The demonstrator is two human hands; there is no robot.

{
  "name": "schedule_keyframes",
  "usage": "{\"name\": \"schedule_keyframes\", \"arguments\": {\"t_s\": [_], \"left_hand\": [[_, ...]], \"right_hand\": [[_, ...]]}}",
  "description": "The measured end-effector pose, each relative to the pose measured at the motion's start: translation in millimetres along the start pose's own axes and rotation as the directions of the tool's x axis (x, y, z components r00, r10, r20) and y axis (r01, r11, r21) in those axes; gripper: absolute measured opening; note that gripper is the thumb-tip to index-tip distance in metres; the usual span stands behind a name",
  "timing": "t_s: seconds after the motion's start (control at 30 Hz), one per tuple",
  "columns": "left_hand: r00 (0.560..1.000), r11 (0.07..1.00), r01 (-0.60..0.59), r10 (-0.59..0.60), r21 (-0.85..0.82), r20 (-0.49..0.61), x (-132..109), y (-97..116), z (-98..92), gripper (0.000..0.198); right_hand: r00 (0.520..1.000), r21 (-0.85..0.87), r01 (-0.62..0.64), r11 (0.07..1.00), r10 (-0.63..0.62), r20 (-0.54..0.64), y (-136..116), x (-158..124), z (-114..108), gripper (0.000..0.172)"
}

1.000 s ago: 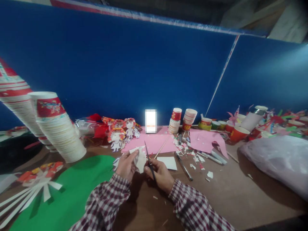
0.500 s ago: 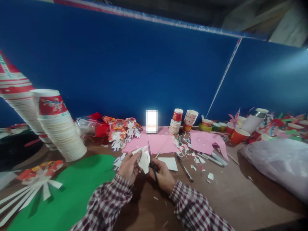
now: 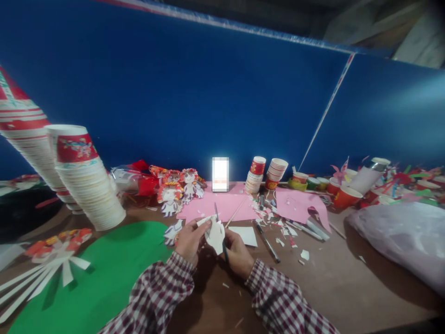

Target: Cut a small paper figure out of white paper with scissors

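A small piece of white paper (image 3: 215, 237) with a cut outline is pinched in my left hand (image 3: 190, 242). My right hand (image 3: 238, 256) grips dark-handled scissors (image 3: 225, 253), their blades pointing away from me and partly hidden by the paper. Beyond the hands lies a pink sheet (image 3: 208, 204). A white paper square (image 3: 246, 236) rests just past my right hand. Paper cut-out figures (image 3: 170, 199) with red and orange tops stand left of the pink sheet, and another white cut-out (image 3: 173, 232) lies near my left hand.
Tall paper-cup stacks (image 3: 90, 185) lean at the left beside a green sheet (image 3: 139, 246) bearing a strip-paper craft (image 3: 62, 257). Scraps and a pen (image 3: 267, 242) are scattered right of my hands. A stuffed plastic bag (image 3: 403, 236) sits far right. Smaller cup stacks (image 3: 256, 175) stand behind.
The white paper has turned and shifted slightly right in my left hand, now covering more of the scissors. My left hand has moved a little to the right.
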State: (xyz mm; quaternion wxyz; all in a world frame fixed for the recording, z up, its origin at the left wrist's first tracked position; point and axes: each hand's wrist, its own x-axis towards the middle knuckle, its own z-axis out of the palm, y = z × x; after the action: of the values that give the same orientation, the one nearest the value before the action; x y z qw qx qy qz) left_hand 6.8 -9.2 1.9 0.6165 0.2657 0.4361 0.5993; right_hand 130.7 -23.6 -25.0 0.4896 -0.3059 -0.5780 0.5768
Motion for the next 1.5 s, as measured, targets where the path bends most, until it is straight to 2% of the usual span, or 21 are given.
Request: {"name": "schedule_keyframes", "arguments": {"t_s": [0.3, 0.63, 1.03, 1.17, 1.27, 1.5], "left_hand": [[1.000, 1.000, 0.020, -0.020, 0.003, 0.023, 0.8, -3.1, -0.8, 0.034], [1.000, 1.000, 0.020, -0.019, -0.021, 0.021, 1.8, -3.6, -1.2, 0.029], [0.999, 1.000, 0.018, -0.017, -0.017, 0.043, 3.7, -5.3, -3.6, 0.038], [0.999, 1.000, 0.023, -0.023, -0.017, 0.041, 2.8, -4.0, -2.9, 0.039], [0.999, 1.000, 0.020, -0.019, -0.023, 0.044, 2.0, -3.5, -2.3, 0.039], [1.000, 1.000, -0.010, 0.011, -0.016, 0.010, 0.4, -4.0, -0.1, 0.040]], "right_hand": [[1.000, 0.025, 0.016, 1.000, -0.016, 0.008, -2.0, 0.3, 0.9, 0.025], [0.999, 0.002, -0.033, 0.999, 0.033, 0.007, 0.7, 1.0, 0.7, 0.029], [0.995, 0.017, -0.096, 0.995, 0.095, 0.011, -1.4, 0.7, 1.1, 0.036], [0.998, -0.003, -0.067, 0.998, 0.067, 0.000, -3.6, 0.5, 1.9, 0.034], [0.999, 0.024, -0.034, 0.999, 0.034, 0.003, -3.1, 0.4, 2.3, 0.032], [0.996, 0.087, -0.092, 0.992, 0.092, 0.006, 0.2, 0.6, 3.0, 0.033]]}}
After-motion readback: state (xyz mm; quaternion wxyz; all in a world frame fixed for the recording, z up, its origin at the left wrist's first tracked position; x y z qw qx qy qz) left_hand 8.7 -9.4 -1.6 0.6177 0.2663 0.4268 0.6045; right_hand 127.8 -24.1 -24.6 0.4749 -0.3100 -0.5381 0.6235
